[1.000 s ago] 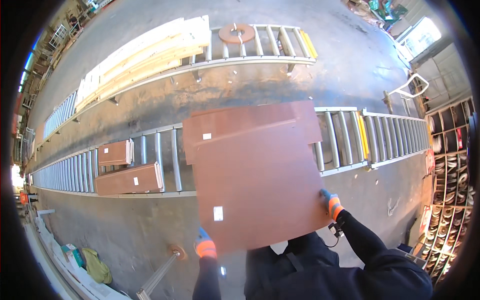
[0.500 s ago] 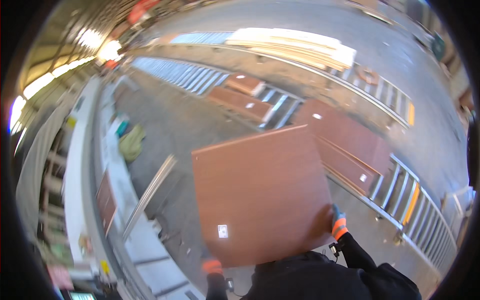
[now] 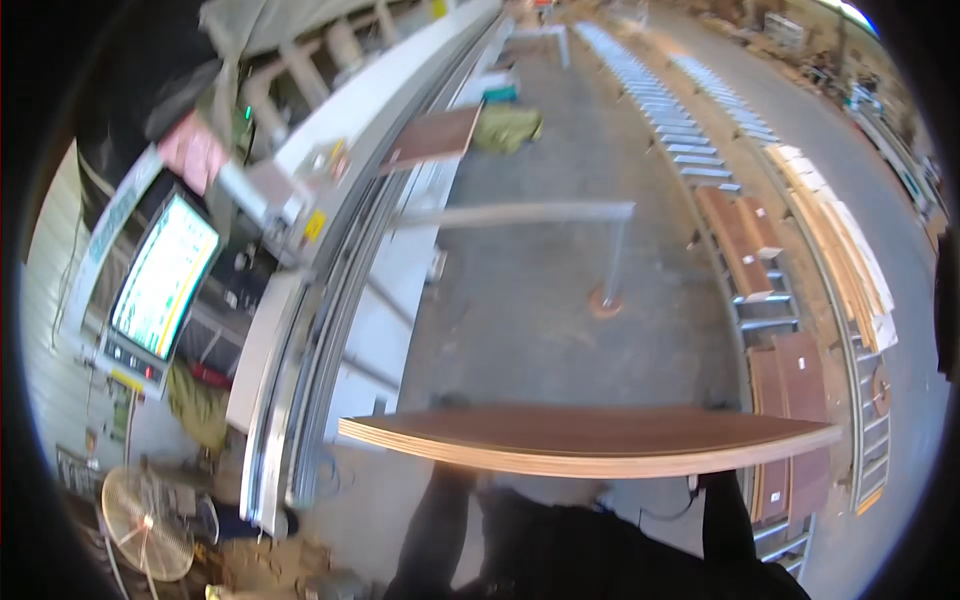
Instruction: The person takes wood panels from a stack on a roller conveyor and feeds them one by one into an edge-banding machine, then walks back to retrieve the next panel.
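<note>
I hold a large brown board (image 3: 590,428) with a pale plywood edge, lying flat and level in front of my chest and seen almost edge-on. My left hand (image 3: 452,472) meets its underside at the left, and my right hand (image 3: 714,482) meets it at the right. Both hands are mostly hidden by the board, with only dark sleeves showing below. The board's left end points at a long grey machine (image 3: 300,330).
A lit monitor (image 3: 165,275) and a floor fan (image 3: 145,510) stand at the left. A brown panel (image 3: 430,135) rests on the machine. A metal post with a round base (image 3: 605,300) stands ahead. A roller conveyor (image 3: 770,370) carrying brown boards and pale planks (image 3: 840,250) runs on the right.
My view has swung left, from the roller conveyor toward the machine. The board has tipped from facing me to lying flat, edge-on, still held at both sides.
</note>
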Tool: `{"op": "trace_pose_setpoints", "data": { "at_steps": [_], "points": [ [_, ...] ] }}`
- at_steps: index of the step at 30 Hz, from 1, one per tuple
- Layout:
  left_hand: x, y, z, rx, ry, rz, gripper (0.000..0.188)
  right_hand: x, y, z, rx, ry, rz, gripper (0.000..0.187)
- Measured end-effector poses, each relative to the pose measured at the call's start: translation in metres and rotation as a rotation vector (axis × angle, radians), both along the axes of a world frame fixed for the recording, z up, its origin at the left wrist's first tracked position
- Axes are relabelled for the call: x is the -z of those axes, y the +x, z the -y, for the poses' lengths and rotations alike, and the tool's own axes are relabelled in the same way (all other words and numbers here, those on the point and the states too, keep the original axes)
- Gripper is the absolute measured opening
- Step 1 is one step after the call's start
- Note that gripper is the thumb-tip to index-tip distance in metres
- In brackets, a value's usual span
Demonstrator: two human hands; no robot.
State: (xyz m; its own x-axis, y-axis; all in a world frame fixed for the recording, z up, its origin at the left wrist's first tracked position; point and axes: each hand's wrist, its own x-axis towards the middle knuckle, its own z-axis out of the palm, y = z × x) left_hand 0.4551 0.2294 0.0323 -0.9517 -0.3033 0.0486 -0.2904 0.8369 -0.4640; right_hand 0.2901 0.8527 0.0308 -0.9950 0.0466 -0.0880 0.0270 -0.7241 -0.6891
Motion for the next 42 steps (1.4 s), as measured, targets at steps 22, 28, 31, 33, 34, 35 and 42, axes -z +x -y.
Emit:
{"op": "trace_pose_setpoints", "data": {
  "at_steps": [22, 28, 31, 33, 34, 35, 42],
  "points": [
    [-0.104, 0.106, 0.33, -0.917, 2.486, -1.499, 0.056, -0.035, 0.015, 0.394, 0.427, 0.554, 0.255, 0.045],
    [-0.077, 0.14, 0.449, -1.081, 1.907, -1.453, 0.065, -0.022, 0.056, 0.541, -0.408, 0.432, 0.481, 0.068],
    [-0.117, 0.083, 0.446, -1.164, 1.465, -1.187, 0.062, -0.039, 0.086, 0.578, -0.301, 0.544, 0.489, 0.071],
    [-0.111, 0.084, 0.481, -1.061, 1.318, -1.161, 0.052, -0.033, 0.1, 0.598, -0.423, 0.385, 0.605, 0.064],
    [-0.101, 0.099, 0.508, -0.981, 1.302, -1.216, 0.054, -0.035, 0.108, 0.623, -0.453, 0.375, 0.599, 0.064],
    [-0.096, 0.102, 0.518, -0.98, 1.296, -1.23, 0.054, -0.042, 0.112, 0.644, -0.163, -0.162, 0.719, 0.063],
    [-0.068, 0.112, 0.509, -0.463, 0.816, -0.936, 0.058, -0.042, 0.148, 0.703, 0.505, -2.853, 1.46, 0.06]
  ]
}}
